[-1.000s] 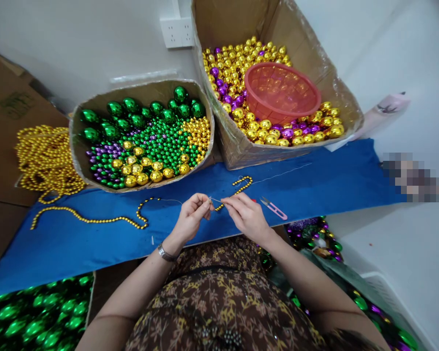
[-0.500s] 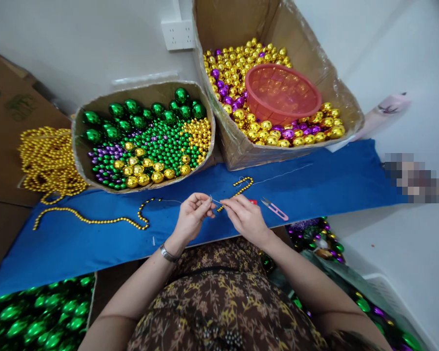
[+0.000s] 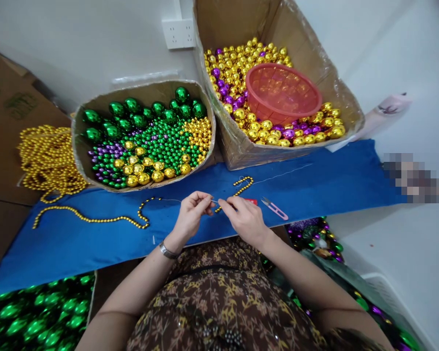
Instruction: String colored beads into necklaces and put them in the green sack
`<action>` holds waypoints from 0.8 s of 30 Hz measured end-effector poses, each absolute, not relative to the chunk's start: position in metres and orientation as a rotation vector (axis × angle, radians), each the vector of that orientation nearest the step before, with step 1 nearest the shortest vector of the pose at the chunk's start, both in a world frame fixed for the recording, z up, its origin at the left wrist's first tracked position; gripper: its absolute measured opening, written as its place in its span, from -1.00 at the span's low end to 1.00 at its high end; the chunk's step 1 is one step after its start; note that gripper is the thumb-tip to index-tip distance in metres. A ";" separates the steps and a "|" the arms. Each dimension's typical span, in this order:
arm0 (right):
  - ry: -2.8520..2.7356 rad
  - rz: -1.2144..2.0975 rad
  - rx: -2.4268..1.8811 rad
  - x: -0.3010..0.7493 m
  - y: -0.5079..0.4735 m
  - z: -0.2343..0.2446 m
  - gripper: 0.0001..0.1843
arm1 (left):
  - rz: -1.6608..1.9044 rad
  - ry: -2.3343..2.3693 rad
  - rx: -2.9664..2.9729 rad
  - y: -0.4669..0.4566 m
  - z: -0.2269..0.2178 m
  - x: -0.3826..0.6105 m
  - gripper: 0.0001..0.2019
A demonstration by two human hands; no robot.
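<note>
My left hand [image 3: 190, 218] and my right hand [image 3: 244, 219] meet over the blue cloth [image 3: 314, 185], fingers pinched close together. Between them runs a thin thread with a needle [image 3: 215, 201]. My right hand pinches a short run of small gold beads [image 3: 241, 185] on that thread. A longer gold bead strand [image 3: 91, 219] lies on the cloth to the left, joined by the thread. My left wrist wears a watch.
Pink thread snips [image 3: 274, 208] lie just right of my right hand. A cardboard box of green, purple and gold beads [image 3: 146, 139] and a larger box of gold balls with a red basket [image 3: 281, 92] stand behind. A pile of gold strands [image 3: 47, 158] lies left.
My hands have drawn slightly closer together on the thread; the gap between the fingertips has narrowed. Nothing else has moved.
</note>
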State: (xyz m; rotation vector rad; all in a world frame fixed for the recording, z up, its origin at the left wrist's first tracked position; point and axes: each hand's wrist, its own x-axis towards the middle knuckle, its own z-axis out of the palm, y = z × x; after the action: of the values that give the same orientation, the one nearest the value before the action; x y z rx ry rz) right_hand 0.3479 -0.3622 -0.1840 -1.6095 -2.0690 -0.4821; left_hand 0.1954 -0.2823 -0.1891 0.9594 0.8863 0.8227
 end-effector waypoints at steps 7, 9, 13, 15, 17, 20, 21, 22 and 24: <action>-2.126 -0.608 -1.637 0.344 -0.363 -0.179 -0.77 | 0.671 0.921 0.847 -0.277 -0.186 0.194 -0.70; -2.121 -0.612 -1.639 0.344 -0.362 -0.180 -0.79 | 0.622 0.920 0.782 -0.274 -0.185 0.193 -0.74; -2.126 -0.624 -1.641 0.344 -0.360 -0.180 -0.80 | 0.571 0.948 0.715 -0.270 -0.182 0.192 -0.82; -2.124 -0.640 -1.637 0.344 -0.359 -0.181 -0.80 | 0.567 0.956 0.704 -0.269 -0.182 0.191 -0.84; -2.122 -0.660 -1.626 0.343 -0.358 -0.182 -0.81 | 0.571 0.959 0.709 -0.269 -0.183 0.191 -0.84; -2.147 -0.647 -1.629 0.342 -0.358 -0.183 -0.80 | 0.599 0.970 0.761 -0.269 -0.187 0.191 -0.80; -2.163 -0.617 -1.642 0.341 -0.358 -0.184 -0.79 | 0.621 0.981 0.805 -0.270 -0.188 0.191 -0.78; -2.178 -0.571 -1.664 0.341 -0.358 -0.184 -0.79 | 0.650 0.994 0.869 -0.270 -0.190 0.192 -0.77; -2.198 -0.430 -1.739 0.341 -0.358 -0.185 -0.78 | 0.710 1.017 1.025 -0.270 -0.193 0.192 -0.76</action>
State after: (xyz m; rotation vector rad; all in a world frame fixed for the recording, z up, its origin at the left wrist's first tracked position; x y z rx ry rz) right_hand 0.3415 -0.3583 -0.1849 -1.7386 -2.1979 -0.4296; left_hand 0.1924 -0.2696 -0.1932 1.0250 1.0172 0.7103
